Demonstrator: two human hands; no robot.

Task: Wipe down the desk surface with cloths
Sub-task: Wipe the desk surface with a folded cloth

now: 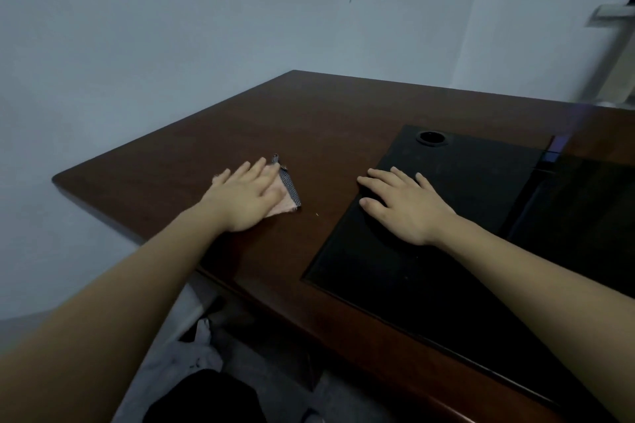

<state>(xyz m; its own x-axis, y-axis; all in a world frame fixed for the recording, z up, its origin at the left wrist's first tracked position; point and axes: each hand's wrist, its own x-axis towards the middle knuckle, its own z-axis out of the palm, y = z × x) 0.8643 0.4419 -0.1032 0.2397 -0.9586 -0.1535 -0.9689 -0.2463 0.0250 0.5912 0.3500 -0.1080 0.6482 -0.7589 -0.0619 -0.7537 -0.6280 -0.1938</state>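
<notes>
Dark wooden desk (pixel 343 106) against pale wall (pixel 171 27), black inset pad (pixel 464 216): right hand (pixel 405 206) flat on pad; left hand (pixel 247 196), beside pad, fingers straight, presses pink cloth (pixel 287 197).

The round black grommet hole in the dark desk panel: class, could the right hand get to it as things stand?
Probably yes. The right hand lies flat on the dark desk panel, and nothing stands between it and the round black grommet hole.
</notes>
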